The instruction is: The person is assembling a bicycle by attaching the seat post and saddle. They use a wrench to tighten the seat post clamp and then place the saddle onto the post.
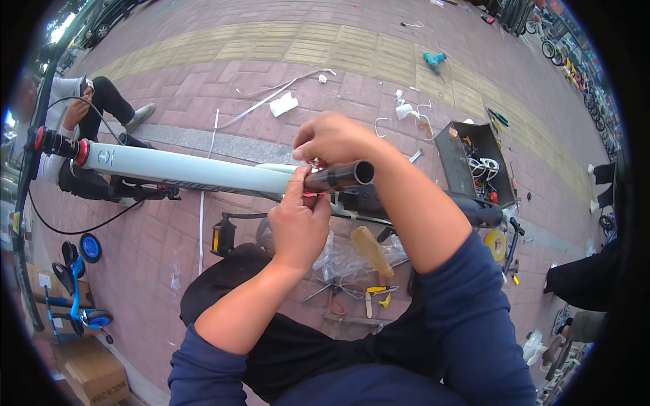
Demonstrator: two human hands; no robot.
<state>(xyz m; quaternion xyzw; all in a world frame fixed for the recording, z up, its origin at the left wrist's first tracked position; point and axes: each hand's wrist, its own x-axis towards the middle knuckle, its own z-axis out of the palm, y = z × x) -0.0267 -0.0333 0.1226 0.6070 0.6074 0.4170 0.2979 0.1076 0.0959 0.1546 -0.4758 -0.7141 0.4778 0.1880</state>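
A bicycle frame with a pale top tube [189, 164] lies across in front of me, ending in an open dark tube [342, 176] that points right. Around the joint of the two, bits of a red seat clamp [313, 195] show between my fingers. My left hand [298, 223] closes on this clamp from the near side, its index finger laid over the joint and its thumb beneath. Just beyond the tube is my right hand [335, 139], with curled fingers close to the clamp's far side. What those fingers pinch, if anything, is hidden.
At the right stands a grey toolbox [457, 162] with cables, near a tape roll [495, 245]. Hand tools [372, 291] lie below the frame; a teal drill [433, 62] is farther off. A seated person [88, 115] is left, above a blue child's tricycle [78, 298] and cardboard boxes [91, 372].
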